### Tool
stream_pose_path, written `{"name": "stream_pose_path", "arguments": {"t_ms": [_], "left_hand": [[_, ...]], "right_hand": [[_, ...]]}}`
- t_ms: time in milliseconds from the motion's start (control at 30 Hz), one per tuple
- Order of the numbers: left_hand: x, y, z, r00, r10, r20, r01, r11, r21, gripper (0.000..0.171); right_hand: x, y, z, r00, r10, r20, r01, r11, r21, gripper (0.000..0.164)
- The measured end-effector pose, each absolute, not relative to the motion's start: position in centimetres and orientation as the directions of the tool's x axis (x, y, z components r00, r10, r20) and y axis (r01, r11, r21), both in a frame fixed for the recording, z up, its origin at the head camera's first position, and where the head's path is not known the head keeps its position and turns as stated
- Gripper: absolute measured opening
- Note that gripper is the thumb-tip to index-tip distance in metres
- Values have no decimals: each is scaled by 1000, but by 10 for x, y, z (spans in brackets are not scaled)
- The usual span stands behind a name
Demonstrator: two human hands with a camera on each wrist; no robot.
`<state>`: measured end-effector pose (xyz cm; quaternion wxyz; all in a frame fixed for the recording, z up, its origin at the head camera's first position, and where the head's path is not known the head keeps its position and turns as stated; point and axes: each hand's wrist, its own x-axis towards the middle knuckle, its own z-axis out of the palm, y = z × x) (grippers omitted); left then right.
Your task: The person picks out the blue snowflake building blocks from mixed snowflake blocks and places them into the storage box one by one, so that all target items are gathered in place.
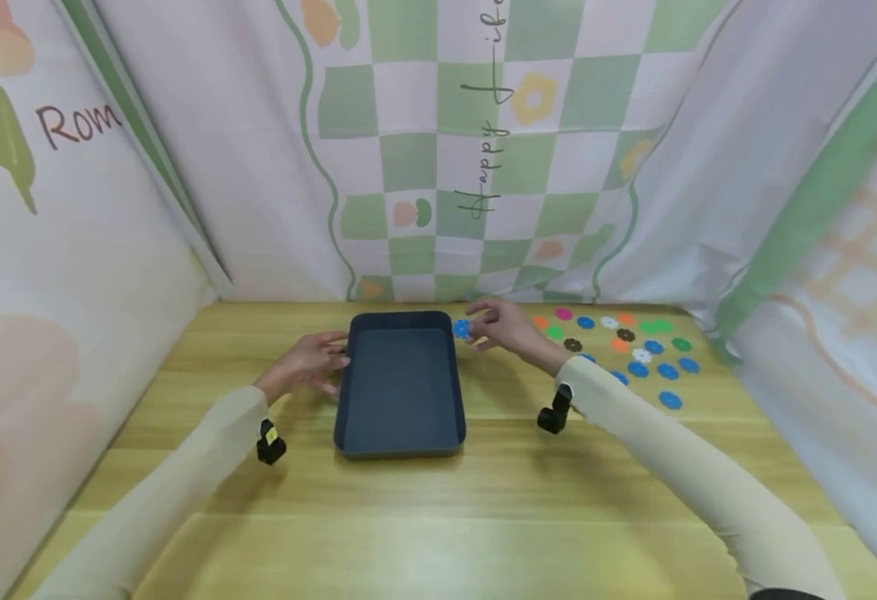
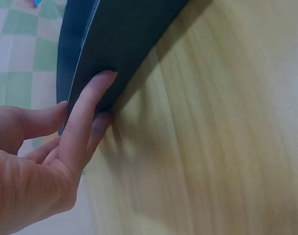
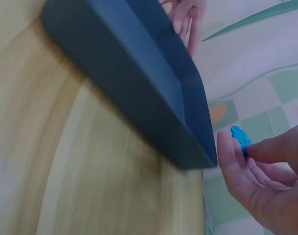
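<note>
A dark grey rectangular tray (image 1: 401, 392) lies on the wooden table. At its left side my left hand (image 1: 305, 364) holds the wall lightly, thumb at the rim and fingers (image 2: 90, 98) against the outer face. Past the tray's far right corner, my right hand (image 1: 512, 330) pinches a blue snowflake disc (image 1: 462, 329) between thumb and fingers. In the right wrist view this blue disc (image 3: 240, 138) stands edge-up, just outside the tray wall (image 3: 124, 73). Inside the tray only the bare bottom shows.
Loose snowflake discs in blue, green, white, orange, pink and brown lie scattered at the right back of the table, such as a blue one (image 1: 670, 400) and a white one (image 1: 642, 355). A patterned curtain (image 1: 476, 250) hangs along the table's back edge.
</note>
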<state>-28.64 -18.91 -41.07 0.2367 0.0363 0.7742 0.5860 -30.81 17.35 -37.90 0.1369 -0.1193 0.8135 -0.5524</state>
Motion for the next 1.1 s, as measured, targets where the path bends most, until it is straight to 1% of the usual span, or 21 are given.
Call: {"name": "stream_pose_path", "arguments": {"t_ms": [200, 267, 400, 533, 667, 800, 900, 1000, 1100], "left_hand": [[-286, -185, -419, -876, 334, -347, -242, 316, 917, 69], [-286, -182, -419, -875, 335, -348, -240, 325, 915, 69], [-290, -180, -417, -881, 320, -348, -238, 338, 911, 68], [-295, -184, -413, -863, 335, -377, -276, 313, 909, 71], [-299, -186, -410, -841, 354, -408, -311, 300, 902, 75], [-299, -185, -408, -841, 347, -415, -314, 313, 896, 76], [-299, -185, -406, -839, 337, -428, -326, 319, 890, 76], [-299, -187, -404, -828, 332, -453, -354, 316, 880, 77], [-301, -187, -402, -819, 321, -476, -383, 311, 870, 77]], "right_hand": [[-320, 154, -388, -927, -337, -163, 54, 311, -949, 29], [-323, 151, -390, -926, -326, -189, 90, 295, -951, 27], [-333, 140, -391, -919, -332, -213, 121, 277, -953, 27], [-344, 124, -392, -913, -329, -242, 162, 254, -954, 25], [-354, 111, -398, -903, -349, -249, 166, 250, -954, 22], [-357, 97, -407, -890, -381, -250, 153, 265, -952, 19], [-356, 85, -412, -873, -399, -280, 176, 278, -944, 17], [-354, 72, -415, -853, -420, -311, 191, 304, -933, 17], [-355, 60, -416, -849, -420, -320, 193, 317, -929, 18]]}}
